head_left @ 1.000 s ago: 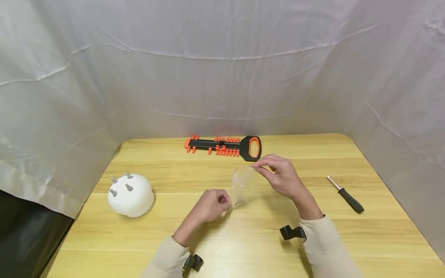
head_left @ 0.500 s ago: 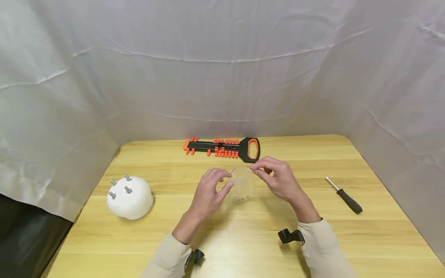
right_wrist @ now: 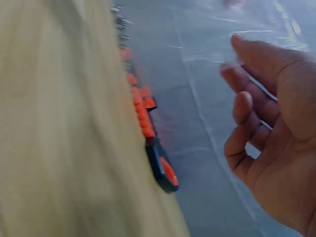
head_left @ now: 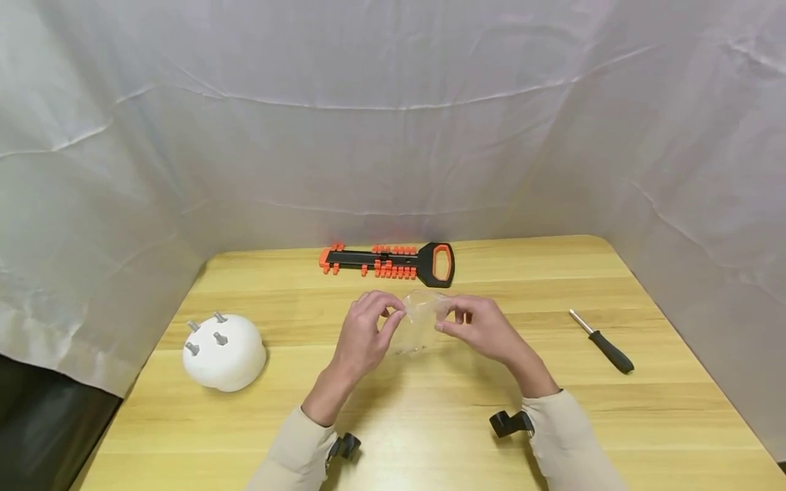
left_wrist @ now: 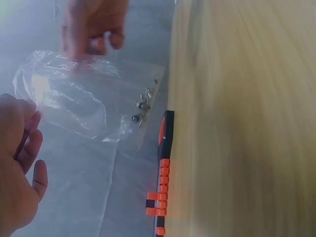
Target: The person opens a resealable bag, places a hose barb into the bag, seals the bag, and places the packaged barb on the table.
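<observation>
A clear plastic bag (head_left: 421, 320) hangs between both hands above the middle of the table. Small metal screws (left_wrist: 142, 104) have gathered along its lower edge. My left hand (head_left: 362, 334) pinches the bag's upper left edge between thumb and forefinger. At the opposite side is my right hand (head_left: 482, 327), its forefinger at the film and its thumb held apart from it. The right wrist view has this right hand (right_wrist: 276, 94) with loosely bent, spread fingers, blurred at the tips, beside the shiny film.
A black and orange holder with a handle (head_left: 393, 261) lies at the table's back edge. On the left stands a white rounded block with several grey pegs (head_left: 224, 358). A black-handled driver (head_left: 604, 344) lies on the right. Pale curtains (head_left: 393, 150) surround the wooden table (head_left: 442, 436).
My left hand has risen from the bag's lower corner to its upper edge and pinches it. The right thumb and forefinger have parted at the other side, and the hand sits slightly lower.
</observation>
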`<control>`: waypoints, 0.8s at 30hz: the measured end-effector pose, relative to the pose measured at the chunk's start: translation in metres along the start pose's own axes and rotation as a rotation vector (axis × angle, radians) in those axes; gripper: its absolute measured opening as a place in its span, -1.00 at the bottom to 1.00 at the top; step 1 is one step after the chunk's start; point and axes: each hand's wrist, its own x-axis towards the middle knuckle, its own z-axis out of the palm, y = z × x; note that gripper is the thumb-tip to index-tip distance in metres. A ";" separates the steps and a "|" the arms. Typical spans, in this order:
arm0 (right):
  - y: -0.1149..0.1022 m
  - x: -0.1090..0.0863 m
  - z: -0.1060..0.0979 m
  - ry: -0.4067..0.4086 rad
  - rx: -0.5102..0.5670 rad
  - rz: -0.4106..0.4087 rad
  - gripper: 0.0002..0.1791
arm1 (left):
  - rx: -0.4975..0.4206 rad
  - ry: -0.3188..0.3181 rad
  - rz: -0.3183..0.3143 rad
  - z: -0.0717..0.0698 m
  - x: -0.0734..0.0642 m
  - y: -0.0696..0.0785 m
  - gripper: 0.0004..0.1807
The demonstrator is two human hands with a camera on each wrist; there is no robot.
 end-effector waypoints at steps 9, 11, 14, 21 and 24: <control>0.010 -0.006 0.008 -0.065 -0.052 0.004 -0.94 | -0.022 0.013 0.040 -0.014 0.007 0.003 -0.97; 0.011 -0.007 0.006 -0.066 -0.053 0.014 -0.92 | -0.027 0.013 0.048 -0.017 0.008 0.003 -0.95; 0.012 -0.009 0.004 -0.080 -0.066 0.019 -0.92 | -0.037 0.004 0.046 -0.020 0.009 0.005 -0.94; 0.012 -0.011 0.002 -0.107 -0.133 -0.007 -0.97 | -0.041 -0.062 -0.006 -0.018 0.008 0.009 -0.93; 0.009 -0.011 -0.001 -0.069 -0.094 0.024 -0.99 | -0.072 -0.080 -0.039 -0.018 0.007 0.011 -0.88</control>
